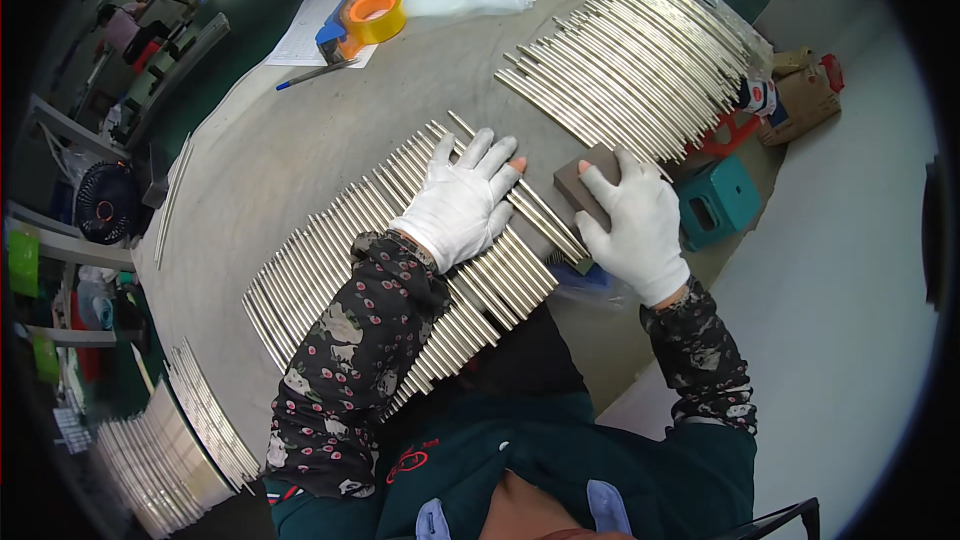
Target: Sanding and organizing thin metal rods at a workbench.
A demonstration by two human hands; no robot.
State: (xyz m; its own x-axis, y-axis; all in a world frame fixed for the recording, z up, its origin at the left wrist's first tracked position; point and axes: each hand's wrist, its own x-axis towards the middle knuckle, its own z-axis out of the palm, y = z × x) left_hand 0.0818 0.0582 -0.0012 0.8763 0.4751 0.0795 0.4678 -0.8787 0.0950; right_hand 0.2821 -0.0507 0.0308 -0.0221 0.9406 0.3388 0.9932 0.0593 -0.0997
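Left fingers [479, 150] splay over rods [515, 280] — right fingers [604, 192] clasp block [574, 188].

The left hand [450, 202], at the frame's centre, and the right hand [640, 230], right of centre, wear white gloves [430, 225], each with a bare fingertip. Black sleeves [345, 375] carry pink dots and pale grey patches. Below, along the bottom edge, a dark green shirt [520, 420] has a red chest emblem [412, 461] and light blue collar tabs [607, 507].
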